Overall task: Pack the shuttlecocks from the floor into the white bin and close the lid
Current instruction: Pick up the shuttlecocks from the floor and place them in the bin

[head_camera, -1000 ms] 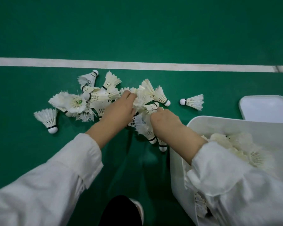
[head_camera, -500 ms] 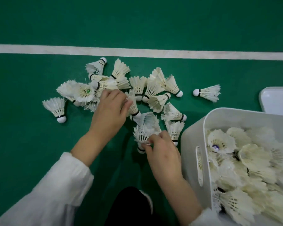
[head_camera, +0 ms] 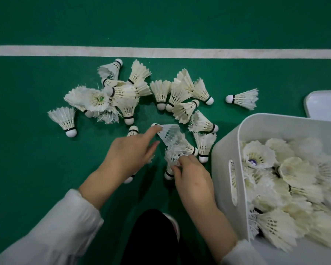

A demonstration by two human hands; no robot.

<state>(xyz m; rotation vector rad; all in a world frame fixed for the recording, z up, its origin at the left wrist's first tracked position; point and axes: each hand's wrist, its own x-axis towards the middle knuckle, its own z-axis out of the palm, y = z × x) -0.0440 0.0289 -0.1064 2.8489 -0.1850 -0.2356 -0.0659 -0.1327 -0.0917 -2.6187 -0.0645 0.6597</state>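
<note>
The right hand [head_camera: 193, 180] is pinching feathery shuttlecocks [head_camera: 177, 150] near the bin [head_camera: 225, 150], the left hand [head_camera: 130, 152] is reaching with fingers [head_camera: 155, 130] spread, and these light, crushable things are probably best gripped by the cork.

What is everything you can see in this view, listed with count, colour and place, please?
loose shuttlecocks: about two dozen, white feathered, scattered on the floor ahead of the hands
white bin: one, on the right, open, many shuttlecocks inside
lid: one, white, flat on the floor behind the bin
court line: one, white, across the far floor
floor: green
shoe: one, whitish, bottom centre, mostly hidden
left hand: reaching into the pile, fingers spread
right hand: pinching a bunch of shuttlecocks
</note>
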